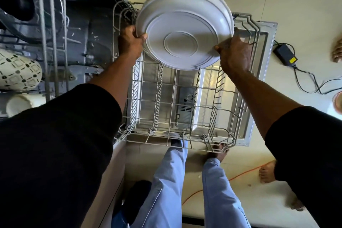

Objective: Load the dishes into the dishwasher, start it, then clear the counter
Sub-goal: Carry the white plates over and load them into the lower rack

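A stack of white plates (185,29) hangs underside-up over the far end of the pulled-out lower rack (166,98). My left hand (131,40) grips the stack's left rim, thumb on the underside. My right hand (234,52) grips the right rim the same way. The grey wire rack rests on the open dishwasher door (259,83), and no dishes show among its tines. At the left, the upper rack (46,24) carries a patterned bowl (18,70), a white cup (20,104) and a dark pan (16,2).
A black power adapter (285,53) with its cable lies on the floor right of the door. An orange cord (240,176) runs across the floor by my feet. Another person's bare foot (267,172) stands at the right. Cabinet fronts line the left below the dishwasher opening.
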